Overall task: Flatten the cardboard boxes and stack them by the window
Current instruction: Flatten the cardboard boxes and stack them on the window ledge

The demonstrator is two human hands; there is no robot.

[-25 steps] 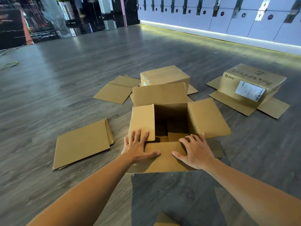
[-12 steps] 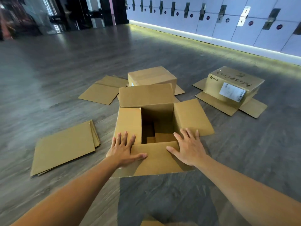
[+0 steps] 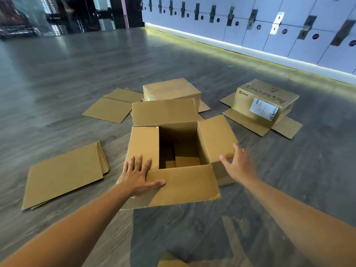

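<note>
An open brown cardboard box [image 3: 185, 184] stands on the floor in front of me with all its top flaps spread outward. My left hand [image 3: 137, 175] lies flat with straight fingers across the near flap and the left flap. My right hand [image 3: 238, 164] hovers open beside the box's right flap, fingers spread, just off the cardboard. Behind it sits a second box [image 3: 171, 91] upside down with flaps splayed. A third box [image 3: 266, 102] with a white label and handwriting sits at the right, also flaps down. Flattened cardboard [image 3: 65, 173] lies at the left.
More flat cardboard sheets [image 3: 110, 107] lie at the back left. A wall of pale lockers [image 3: 269, 26] with a lit base strip runs along the right. Dark glass and shelving [image 3: 57, 16] stand at the far left. A cardboard corner [image 3: 169, 262] shows at the bottom edge.
My right hand has lifted off the near flap and moved right, to beside the right flap. My left hand stays pressed on the near-left corner. The view has come closer.
</note>
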